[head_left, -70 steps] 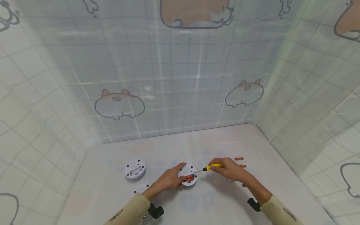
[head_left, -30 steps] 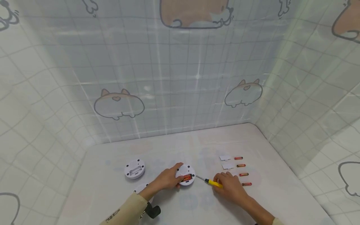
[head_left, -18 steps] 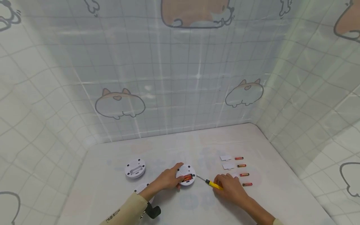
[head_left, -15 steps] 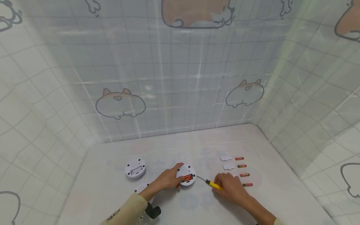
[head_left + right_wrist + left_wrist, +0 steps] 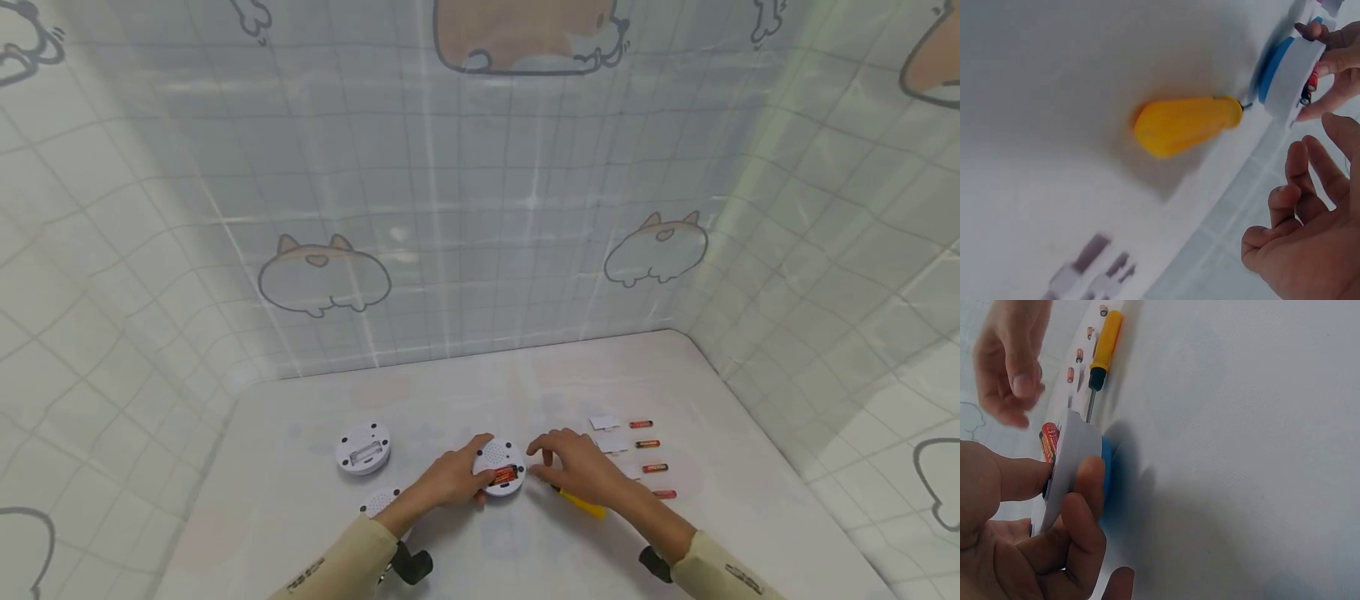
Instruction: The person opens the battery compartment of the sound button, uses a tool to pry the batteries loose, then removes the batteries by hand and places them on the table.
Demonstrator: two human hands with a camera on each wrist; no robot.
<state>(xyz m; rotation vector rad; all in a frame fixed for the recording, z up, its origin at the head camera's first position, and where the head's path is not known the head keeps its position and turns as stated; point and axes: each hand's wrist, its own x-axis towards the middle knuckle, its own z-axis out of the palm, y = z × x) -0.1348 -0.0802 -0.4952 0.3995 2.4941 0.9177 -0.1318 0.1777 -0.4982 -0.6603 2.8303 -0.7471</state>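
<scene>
My left hand (image 5: pixel 450 477) grips a round white device (image 5: pixel 493 454) by its left side, thumb on top and fingers beneath. The device's upturned face shows a dotted grille, dark round feet and an uncovered compartment with red batteries (image 5: pixel 506 475) in it. Its lower part is blue in the wrist views. Just to the right, my right hand (image 5: pixel 576 463) hovers with fingers loosely bent, holding nothing. Below that hand a screwdriver (image 5: pixel 1185 122) with a yellow handle lies on the table, its shaft (image 5: pixel 1091 406) pointing toward the device; in the head view the hand hides the shaft.
A second white device (image 5: pixel 363 450), its compartment uncovered, stands at left. A third (image 5: pixel 378 502) is partly hidden by my left forearm. On the right, several red batteries (image 5: pixel 647 444) lie in a column beside small white covers (image 5: pixel 604 422).
My right hand has put the yellow screwdriver down on the table, let go of it and moved up and left to the device's right side. The left hand keeps its hold.
</scene>
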